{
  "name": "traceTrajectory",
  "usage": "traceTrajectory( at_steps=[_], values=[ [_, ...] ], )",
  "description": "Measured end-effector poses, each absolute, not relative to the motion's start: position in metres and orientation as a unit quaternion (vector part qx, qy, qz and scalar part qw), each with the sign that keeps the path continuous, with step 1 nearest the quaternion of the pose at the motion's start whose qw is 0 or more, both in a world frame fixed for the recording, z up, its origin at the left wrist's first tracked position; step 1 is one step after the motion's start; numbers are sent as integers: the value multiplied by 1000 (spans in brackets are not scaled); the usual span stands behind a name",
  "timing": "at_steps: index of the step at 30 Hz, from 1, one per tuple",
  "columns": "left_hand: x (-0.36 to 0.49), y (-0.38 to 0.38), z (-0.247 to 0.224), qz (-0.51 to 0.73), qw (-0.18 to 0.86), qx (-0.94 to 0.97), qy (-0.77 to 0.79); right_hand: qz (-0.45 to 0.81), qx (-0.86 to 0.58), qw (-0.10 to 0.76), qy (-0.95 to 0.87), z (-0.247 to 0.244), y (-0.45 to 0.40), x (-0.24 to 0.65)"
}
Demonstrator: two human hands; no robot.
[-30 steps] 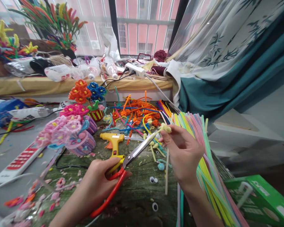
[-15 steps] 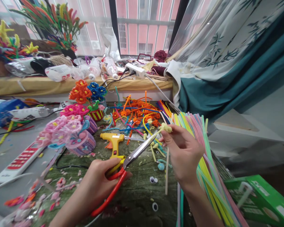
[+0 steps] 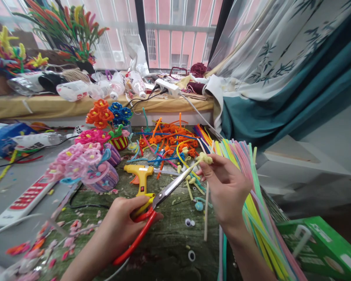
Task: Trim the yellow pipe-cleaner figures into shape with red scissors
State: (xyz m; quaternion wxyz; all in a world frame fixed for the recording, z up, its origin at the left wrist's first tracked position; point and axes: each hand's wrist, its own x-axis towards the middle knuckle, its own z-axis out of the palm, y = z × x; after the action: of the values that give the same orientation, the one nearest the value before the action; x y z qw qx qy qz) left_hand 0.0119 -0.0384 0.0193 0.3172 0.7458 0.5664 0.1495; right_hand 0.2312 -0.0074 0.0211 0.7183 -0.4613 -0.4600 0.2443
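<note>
My left hand [image 3: 125, 220] is wrapped round the red and yellow handles of the scissors [image 3: 171, 186], whose blades point up and right. The blade tips reach a small pale yellow pipe-cleaner piece [image 3: 205, 158], pinched between the thumb and fingers of my right hand [image 3: 226, 183]. A pale pipe-cleaner stem [image 3: 206, 212] hangs below the right hand. Left of the blades lies a yellow glue gun [image 3: 142, 175]; googly eyes [image 3: 191, 255] rest on the green mat [image 3: 163, 242] beneath the hands.
Pipe-cleaner flowers [image 3: 76, 160] in pots stand at the left, beside a red and white strip [image 3: 26, 199]. Orange pieces [image 3: 171, 134] are piled behind. A long bundle of pipe cleaners [image 3: 257, 218] lies at the right, near a green box [image 3: 321, 249]. Bottles line the sill.
</note>
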Motion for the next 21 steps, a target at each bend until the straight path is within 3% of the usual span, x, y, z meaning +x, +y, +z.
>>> traceTrajectory(
  at_steps=[21],
  values=[
    [13,-41,21,276,278,741,545,246,-483,698,-467,17,-5,232]
  ],
)
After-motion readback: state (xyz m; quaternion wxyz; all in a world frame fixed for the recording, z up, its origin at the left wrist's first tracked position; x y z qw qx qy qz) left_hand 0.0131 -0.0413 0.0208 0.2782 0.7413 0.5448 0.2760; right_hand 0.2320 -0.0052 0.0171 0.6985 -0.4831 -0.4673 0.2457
